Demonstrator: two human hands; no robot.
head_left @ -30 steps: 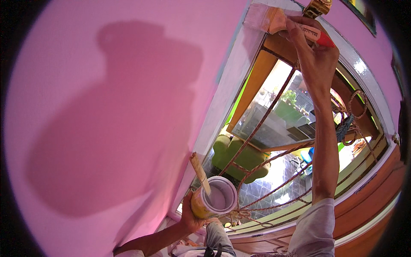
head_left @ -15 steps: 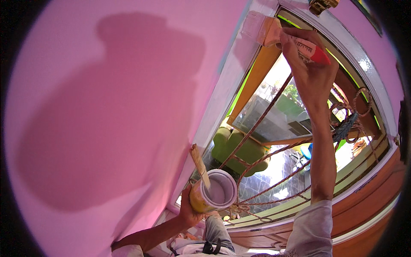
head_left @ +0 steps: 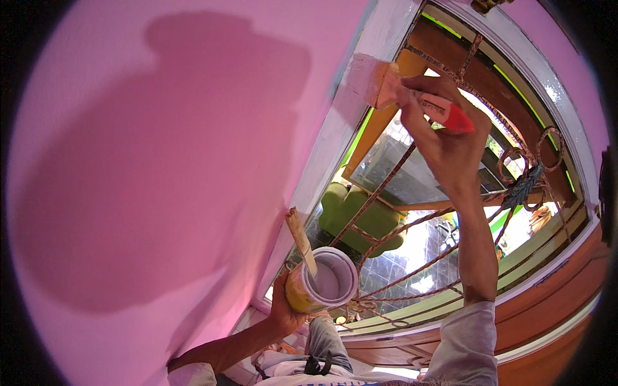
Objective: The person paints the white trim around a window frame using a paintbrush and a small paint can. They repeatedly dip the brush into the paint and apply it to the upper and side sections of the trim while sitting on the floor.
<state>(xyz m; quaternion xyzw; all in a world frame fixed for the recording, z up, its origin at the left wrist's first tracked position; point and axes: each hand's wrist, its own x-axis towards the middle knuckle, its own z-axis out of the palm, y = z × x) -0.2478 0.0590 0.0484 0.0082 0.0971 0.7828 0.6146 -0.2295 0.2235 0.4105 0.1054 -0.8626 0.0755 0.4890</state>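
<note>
My right hand (head_left: 444,135) grips a paintbrush (head_left: 434,109) with a red-tipped pale handle, its bristles against the white window frame (head_left: 318,161) high in the view, leaving a streaky wet patch. Low in the middle, my left hand (head_left: 286,305) holds a yellow paint can (head_left: 302,289) from its left side. Pale paint (head_left: 327,278) fills it partway, and a wooden stick (head_left: 296,231) stands leaning out of it over the rim.
A pink wall (head_left: 96,161) with my large shadow fills the left. Twisted metal grille bars (head_left: 393,176) with scrolls cross the window; beyond are a green sofa (head_left: 351,212) and tiled floor. A hinged wooden sash (head_left: 359,161) stands open. Wooden panelling (head_left: 534,315) is at lower right.
My right hand and the brush have moved down and to the left along the white frame. My left hand with the can has shifted slightly upward in view.
</note>
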